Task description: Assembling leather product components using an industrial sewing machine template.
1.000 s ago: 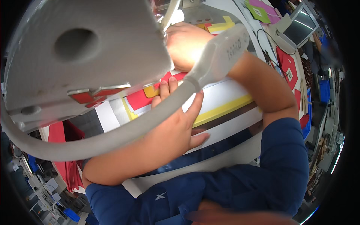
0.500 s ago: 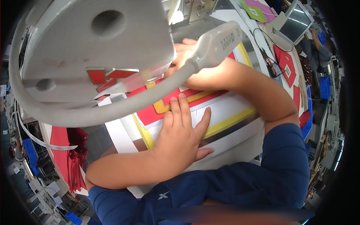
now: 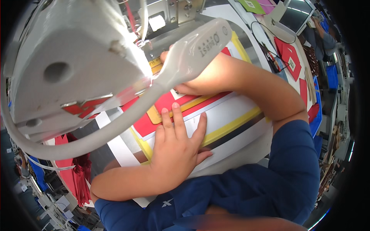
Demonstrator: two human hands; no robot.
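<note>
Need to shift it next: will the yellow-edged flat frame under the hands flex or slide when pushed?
The yellow-edged frame lies thin and flat, so it probably slides rather than tips. The left hand presses flat on it, suggesting it shifts easily. The red piece held in it looks thin, likely floppy.

A sewing-machine worktable (image 3: 246, 148) with a pale top carries the work. A yellow-framed template (image 3: 231, 125) lies flat across its middle, holding a red fabric piece (image 3: 169, 102). On the far right of the table lie more red fabric pieces (image 3: 287, 54) and a black cable (image 3: 266, 42).
</note>
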